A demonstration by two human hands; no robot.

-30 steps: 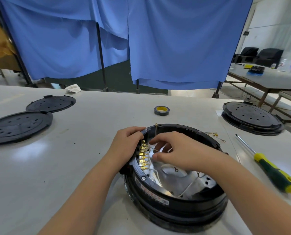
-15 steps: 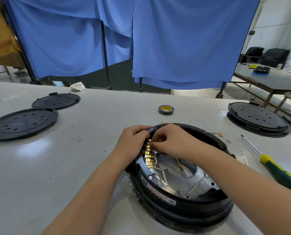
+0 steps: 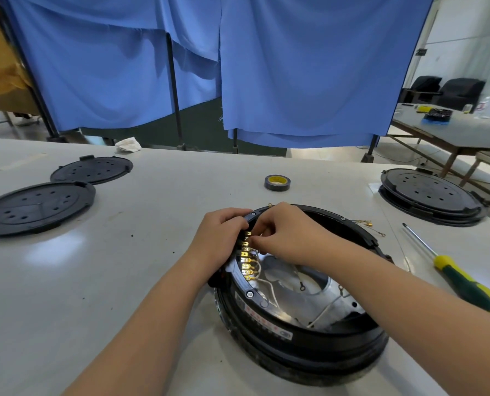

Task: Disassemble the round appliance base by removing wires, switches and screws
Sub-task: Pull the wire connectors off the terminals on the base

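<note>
Base: round appliance base [image 3: 300, 335] sits at table centre, opened.
Done: pulled wires [image 3: 366, 224] lie at its 1 o'clock.
Left: brass terminals [image 3: 246, 260], screws remain.
Hands: your left hand [image 3: 219, 238] grips the rim; right hand [image 3: 286, 232] pinches a terminal.

Round black appliance base [image 3: 300, 335] lies open side up on table; brass terminals [image 3: 246, 261] line left inner rim; white wires [image 3: 269, 290] cross metal interior.
</note>
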